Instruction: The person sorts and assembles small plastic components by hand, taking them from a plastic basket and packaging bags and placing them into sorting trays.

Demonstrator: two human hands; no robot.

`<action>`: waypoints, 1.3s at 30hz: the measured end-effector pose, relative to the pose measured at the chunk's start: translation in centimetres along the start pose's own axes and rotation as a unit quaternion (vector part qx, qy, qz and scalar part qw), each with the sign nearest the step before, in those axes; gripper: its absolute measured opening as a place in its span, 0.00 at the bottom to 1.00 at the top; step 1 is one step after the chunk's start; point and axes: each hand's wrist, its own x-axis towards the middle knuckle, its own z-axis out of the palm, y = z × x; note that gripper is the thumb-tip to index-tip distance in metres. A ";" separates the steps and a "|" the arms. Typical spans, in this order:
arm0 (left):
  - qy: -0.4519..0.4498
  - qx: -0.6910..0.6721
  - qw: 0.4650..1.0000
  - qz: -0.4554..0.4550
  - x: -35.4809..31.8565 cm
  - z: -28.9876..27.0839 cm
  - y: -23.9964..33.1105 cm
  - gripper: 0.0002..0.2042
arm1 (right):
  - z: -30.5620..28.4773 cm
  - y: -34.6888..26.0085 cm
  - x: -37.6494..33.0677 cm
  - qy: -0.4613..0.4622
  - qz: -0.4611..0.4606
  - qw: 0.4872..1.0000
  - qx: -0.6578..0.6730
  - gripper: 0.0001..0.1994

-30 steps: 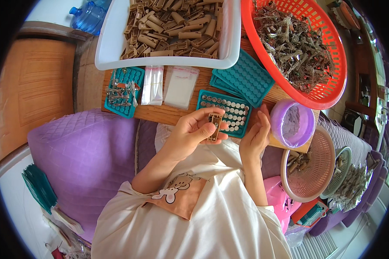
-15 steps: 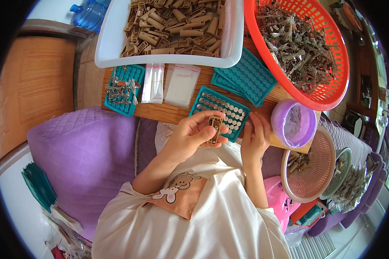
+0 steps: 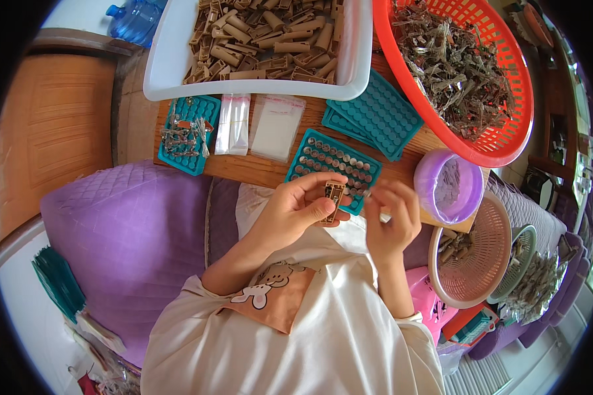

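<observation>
My left hand [image 3: 303,201] grips a small tan plastic casing [image 3: 333,197], its hollow side turned up with small parts inside. Just right of it, my right hand [image 3: 394,214] is lifted with thumb and forefinger pinched together. A small pale spot shows at those fingertips, too blurred to name. Behind both hands lies a teal tray [image 3: 301,172] with rows of round pockets. Silver button-like discs [image 3: 336,161] fill many of the pockets. My left fingers overlap the tray's near edge.
A white bin [image 3: 257,91] of tan casings and a red basket [image 3: 520,125] of clear-wrapped parts stand at the back. Stacked teal trays [image 3: 382,115], plastic bags [image 3: 277,128], a filled tray [image 3: 190,135] and a purple tub [image 3: 468,191] share the table. A pink basket [image 3: 481,257] is at right.
My right hand has drawn back from the tray's right edge toward me, its fingers now pinched. The casing in my left hand has tilted slightly and shifted right.
</observation>
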 end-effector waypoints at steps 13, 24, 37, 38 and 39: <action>0.022 0.049 0.999 0.002 -0.2 -0.8 -0.8 0.13 | 0.7 1.6 -0.4 -0.021 0.077 0.996 -0.028 0.15; -0.006 0.054 0.998 -0.003 -0.1 -0.1 -0.6 0.15 | 0.7 3.0 -0.6 -0.038 0.065 0.995 -0.065 0.11; -0.001 0.071 0.997 -0.024 0.0 0.7 -1.1 0.14 | 0.1 -1.0 -0.3 -0.091 -0.089 0.990 0.067 0.11; 0.007 0.083 0.996 -0.029 0.0 0.7 -1.2 0.14 | 0.0 -0.6 -0.2 -0.092 -0.089 0.990 0.067 0.11; 0.007 0.083 0.996 -0.029 0.0 0.7 -1.1 0.14 | -0.1 -0.2 -0.2 -0.106 -0.101 0.985 0.096 0.11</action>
